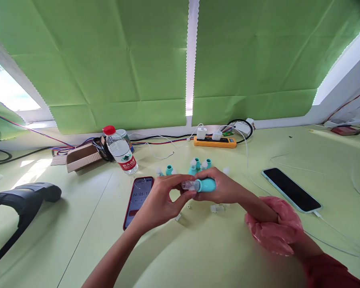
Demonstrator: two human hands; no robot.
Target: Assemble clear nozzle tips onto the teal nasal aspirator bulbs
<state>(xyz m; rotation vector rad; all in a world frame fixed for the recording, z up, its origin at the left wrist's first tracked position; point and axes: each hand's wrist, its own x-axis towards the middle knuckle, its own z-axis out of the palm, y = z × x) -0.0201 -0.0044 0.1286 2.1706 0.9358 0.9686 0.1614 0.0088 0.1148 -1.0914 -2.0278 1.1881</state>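
Just above the table I hold a small teal squeeze bulb [207, 185] lying sideways, its rounded end to the right. A clear plastic tube [189, 185] sits at its left end. My right hand [223, 187] is wrapped around the bulb from behind. The thumb and fingers of my left hand [165, 196] pinch the clear tube. Behind the hands stand several more teal bulbs [169, 170], some with clear tips. A loose clear plastic piece [217, 209] lies in front of my right hand, and a tiny white ring [189, 207] lies near the left fingertips.
Left of my hands lies a phone with a running timer [138, 196], behind it a water bottle [121, 152] and an open cardboard box [85, 158]. An orange power strip [215, 142] is at the back. A charging phone [291, 189] and cables lie right.
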